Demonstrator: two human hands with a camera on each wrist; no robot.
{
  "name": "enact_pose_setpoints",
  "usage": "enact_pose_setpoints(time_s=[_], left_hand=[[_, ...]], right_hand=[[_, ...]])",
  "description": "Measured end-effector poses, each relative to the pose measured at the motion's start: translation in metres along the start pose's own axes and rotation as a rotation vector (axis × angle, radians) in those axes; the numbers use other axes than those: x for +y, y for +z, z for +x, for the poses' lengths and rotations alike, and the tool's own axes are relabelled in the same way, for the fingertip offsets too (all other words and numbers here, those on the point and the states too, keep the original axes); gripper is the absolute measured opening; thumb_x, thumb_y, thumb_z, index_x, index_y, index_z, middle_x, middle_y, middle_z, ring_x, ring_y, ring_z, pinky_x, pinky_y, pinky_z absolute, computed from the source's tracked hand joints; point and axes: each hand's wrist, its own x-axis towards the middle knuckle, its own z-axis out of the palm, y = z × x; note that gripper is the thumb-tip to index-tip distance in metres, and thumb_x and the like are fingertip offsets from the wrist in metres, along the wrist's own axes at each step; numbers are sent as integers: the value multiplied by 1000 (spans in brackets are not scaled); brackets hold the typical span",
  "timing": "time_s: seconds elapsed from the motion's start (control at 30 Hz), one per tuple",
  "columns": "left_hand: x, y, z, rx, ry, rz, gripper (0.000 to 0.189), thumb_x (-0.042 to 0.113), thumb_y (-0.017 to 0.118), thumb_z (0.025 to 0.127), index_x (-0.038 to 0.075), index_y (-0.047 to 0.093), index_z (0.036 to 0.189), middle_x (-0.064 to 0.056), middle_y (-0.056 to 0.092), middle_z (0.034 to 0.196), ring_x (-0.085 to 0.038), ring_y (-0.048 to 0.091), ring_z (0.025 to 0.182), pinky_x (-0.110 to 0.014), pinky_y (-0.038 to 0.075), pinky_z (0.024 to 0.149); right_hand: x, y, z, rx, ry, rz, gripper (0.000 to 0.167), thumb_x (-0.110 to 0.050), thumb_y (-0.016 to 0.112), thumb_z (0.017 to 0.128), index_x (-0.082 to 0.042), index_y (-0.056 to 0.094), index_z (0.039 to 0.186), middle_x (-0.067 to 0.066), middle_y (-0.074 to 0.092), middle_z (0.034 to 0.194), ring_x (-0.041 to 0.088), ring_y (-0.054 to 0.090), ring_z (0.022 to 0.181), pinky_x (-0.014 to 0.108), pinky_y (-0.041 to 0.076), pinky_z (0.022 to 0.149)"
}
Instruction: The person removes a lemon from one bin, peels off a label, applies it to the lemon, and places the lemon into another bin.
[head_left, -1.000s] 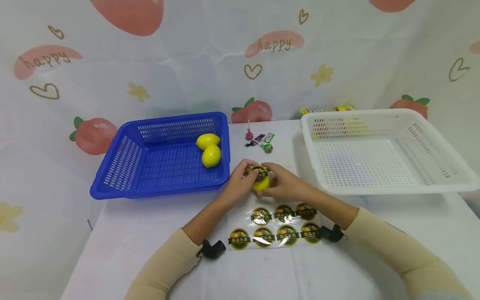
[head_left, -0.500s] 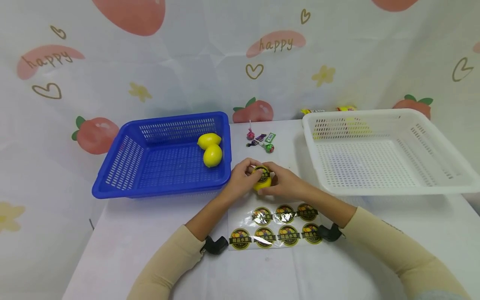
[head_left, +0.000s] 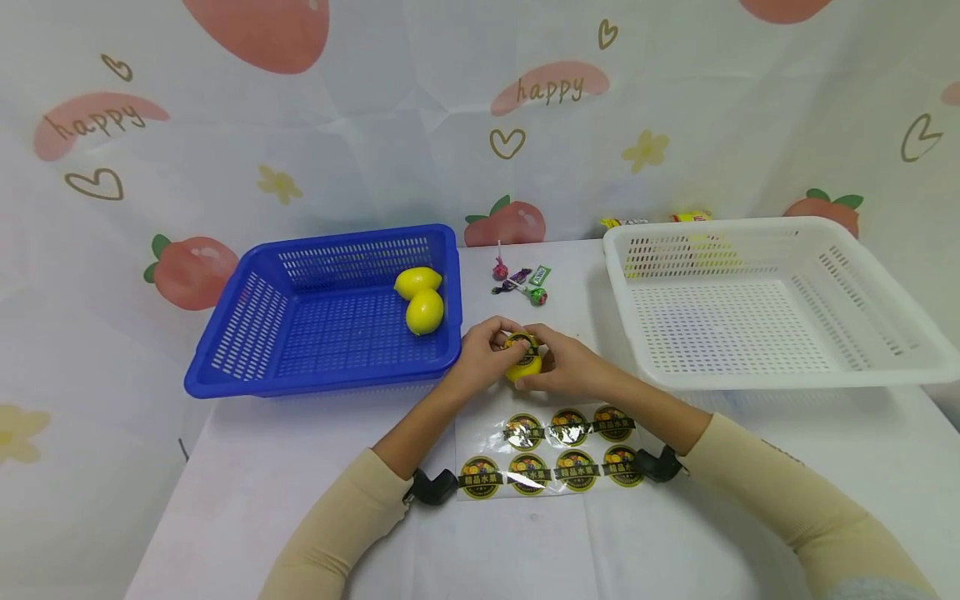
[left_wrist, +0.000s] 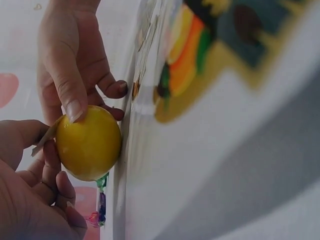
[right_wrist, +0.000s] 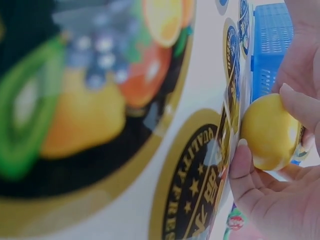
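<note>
In the head view, a yellow lemon (head_left: 525, 372) is held between both hands over the middle of the table. A round black-and-gold sticker (head_left: 531, 357) covers part of its upper side. My left hand (head_left: 480, 362) pinches the sticker, whose edge (left_wrist: 46, 137) stands off the lemon in the left wrist view. Gripping the lemon from the other side is my right hand (head_left: 567, 363), its thumb and fingers curled round the fruit. Below the hands lies a clear sheet of round stickers (head_left: 555, 493), several of them still on it.
A blue basket (head_left: 322, 385) with two lemons (head_left: 424, 312) stands at left. The white basket (head_left: 795, 381) stands at right, yellow packets (head_left: 692, 217) behind it. Wrapped candies (head_left: 540, 276) and two lollipops (head_left: 537, 296) lie between the baskets.
The left thumb has shifted slightly over the sticker on the lemon. Both hands keep their places, and the baskets and sheet look unchanged.
</note>
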Motion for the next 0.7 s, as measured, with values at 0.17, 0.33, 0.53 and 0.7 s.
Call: enact_pose_setpoints(time_s=[0.17,0.33,0.53,0.7], left_hand=[[-1,0,1,4,20,21,15,6,72,89,0,69,103,1,51,70,-9,45,62,-19,38,53],[-3,-1,1,4,60,33,15,8,73,89,2,71,103,1,51,70,-11,44,62,-20,35,53],[-7,-1,0,5,105,49,17,10,75,90,2,71,104,1,50,70,-12,42,62,-22,34,54],[-7,-2,-2,1,93,39,22,12,75,90,2,70,108,0,49,70,-11,42,61,-22,34,53]], right_hand=[[1,0,0,4,4,-8,78,-24,82,85,-11,41,149,12,58,131,18,63,87,33,54,73],[1,0,-1,7,1,-6,77,-24,82,85,-11,41,149,11,60,127,18,62,87,33,53,73],[0,0,-1,6,-1,-6,78,-24,82,85,-10,40,149,10,64,120,17,63,86,33,54,72],[0,0,-2,5,1,-2,78,-23,82,85,-11,40,150,11,64,120,17,63,85,33,54,72]])
